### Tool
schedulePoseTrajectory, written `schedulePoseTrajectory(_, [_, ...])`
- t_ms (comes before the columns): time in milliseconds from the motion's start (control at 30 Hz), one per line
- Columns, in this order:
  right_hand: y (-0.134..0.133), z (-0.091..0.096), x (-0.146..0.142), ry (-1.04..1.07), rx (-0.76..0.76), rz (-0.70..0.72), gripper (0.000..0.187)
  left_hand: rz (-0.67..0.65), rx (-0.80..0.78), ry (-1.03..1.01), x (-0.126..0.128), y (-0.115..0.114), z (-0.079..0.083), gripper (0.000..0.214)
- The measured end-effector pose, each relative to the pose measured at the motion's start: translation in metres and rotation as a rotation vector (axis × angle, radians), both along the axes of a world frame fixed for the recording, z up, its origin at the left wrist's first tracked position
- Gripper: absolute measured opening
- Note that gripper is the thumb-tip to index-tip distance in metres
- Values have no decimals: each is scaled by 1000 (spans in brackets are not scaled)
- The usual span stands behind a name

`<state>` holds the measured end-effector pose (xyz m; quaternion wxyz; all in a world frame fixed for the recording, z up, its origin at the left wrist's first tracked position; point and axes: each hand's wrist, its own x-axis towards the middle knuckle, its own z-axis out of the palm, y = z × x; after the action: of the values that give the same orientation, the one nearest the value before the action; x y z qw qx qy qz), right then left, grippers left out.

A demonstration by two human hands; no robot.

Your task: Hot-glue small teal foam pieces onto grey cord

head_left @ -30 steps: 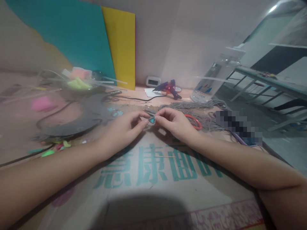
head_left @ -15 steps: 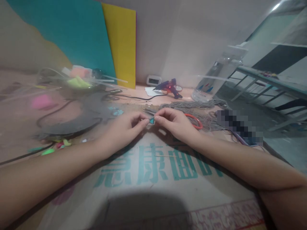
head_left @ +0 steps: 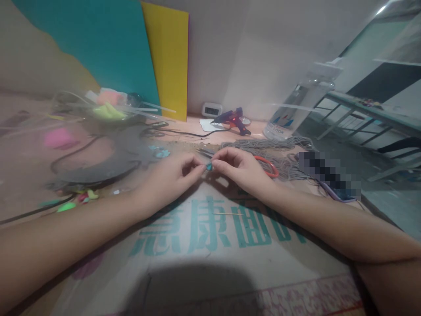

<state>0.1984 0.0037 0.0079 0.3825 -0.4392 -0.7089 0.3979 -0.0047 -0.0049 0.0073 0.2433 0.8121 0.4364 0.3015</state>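
A small teal piece (head_left: 208, 166) is pinched between the fingertips of both my hands, just above a sheet of cardboard (head_left: 210, 245) printed with green characters. My left hand (head_left: 171, 177) grips it from the left with thumb and forefinger closed. My right hand (head_left: 240, 169) holds it from the right, fingers curled. Both forearms rest on the cardboard. Scissors with red handles (head_left: 268, 166) lie just behind my right hand, their blades pointing left behind my fingers.
A bundle of grey cord (head_left: 269, 147) lies beyond the scissors. A glue gun (head_left: 232, 119) with a lit red lamp sits by the wall, its black cable trailing left. Teal and yellow sheets (head_left: 167, 61) lean on the wall. Colourful scraps and a clear bottle (head_left: 296, 107) flank the area.
Both hands stay pinched on the teal piece; the fingertips have closed in so less of the piece shows. The view has shifted slightly.
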Motion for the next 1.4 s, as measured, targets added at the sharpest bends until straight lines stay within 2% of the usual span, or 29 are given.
schedulePoseTrajectory(267, [-1,1,0,-109,61,-22,19,-12,46,40,-1,0,-3,26])
schedulePoseTrajectory(567, [-4,3,-1,-87,98,-32,18,-80,36,2,-2,-1,-3,31])
schedulePoseTrajectory(767, [-3,2,1,-113,135,-9,20,-67,30,-4,1,-1,-2,31])
schedulePoseTrajectory(1167, [-5,3,1,-120,140,-5,21,-92,30,48,-1,-1,-6,37])
schedulePoseTrajectory(1400, [-4,2,3,-83,112,31,26,-82,12,30,1,-2,1,37])
